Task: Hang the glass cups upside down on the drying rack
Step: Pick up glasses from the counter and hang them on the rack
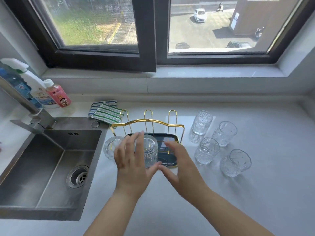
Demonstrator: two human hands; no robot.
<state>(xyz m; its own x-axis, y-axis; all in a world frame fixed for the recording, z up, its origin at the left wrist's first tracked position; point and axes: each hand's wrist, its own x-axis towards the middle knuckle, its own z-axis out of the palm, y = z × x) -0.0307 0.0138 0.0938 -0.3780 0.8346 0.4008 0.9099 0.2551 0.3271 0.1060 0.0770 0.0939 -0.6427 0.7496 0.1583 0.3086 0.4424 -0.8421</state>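
Note:
A gold wire drying rack (148, 120) with a dark tray (170, 160) stands in the middle of the white counter. Two textured glass cups hang upside down on its near prongs: one at the left (111, 147), one in the middle (150, 153). My left hand (132, 160) is spread open just left of the middle cup, fingers beside it without gripping. My right hand (180, 160) is open over the tray's right part, holding nothing. Several more glass cups stand upright to the right of the rack, the nearest (207, 150) beside my right hand.
A steel sink (51, 167) with a faucet (32, 116) lies to the left. Spray bottles and a pink bottle (58, 93) stand at the back left. Striped cloths (105, 112) lie behind the rack. A window sill (204, 72) runs along the back.

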